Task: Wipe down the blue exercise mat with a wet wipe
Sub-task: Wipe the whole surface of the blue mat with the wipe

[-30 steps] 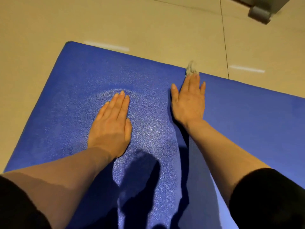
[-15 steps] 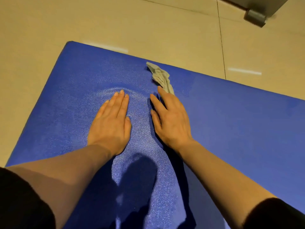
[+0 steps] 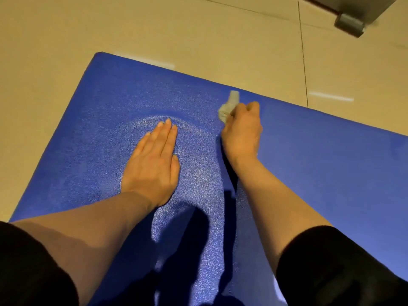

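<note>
I am looking down from my head camera at a blue exercise mat (image 3: 320,173) that lies flat on a beige tiled floor (image 3: 154,29). My left hand (image 3: 152,164) rests palm down on the mat, fingers straight and close together, pointing away from me. A pale curved streak arcs across the mat's textured surface just past its fingertips. My right hand (image 3: 241,131) is further out, near the mat's far edge, with its fingers curled around a crumpled grey-white wet wipe (image 3: 228,108). The wipe sticks out past the knuckles toward the far edge and sits against the mat there. Both forearms are bare, and black sleeves (image 3: 331,268) cover my upper arms at the bottom corners of the view. Dark shadows of my arms fall on the mat between them. In the top right corner, on the floor, is a grey metal fitting (image 3: 350,23), blurred and partly cut off.
</note>
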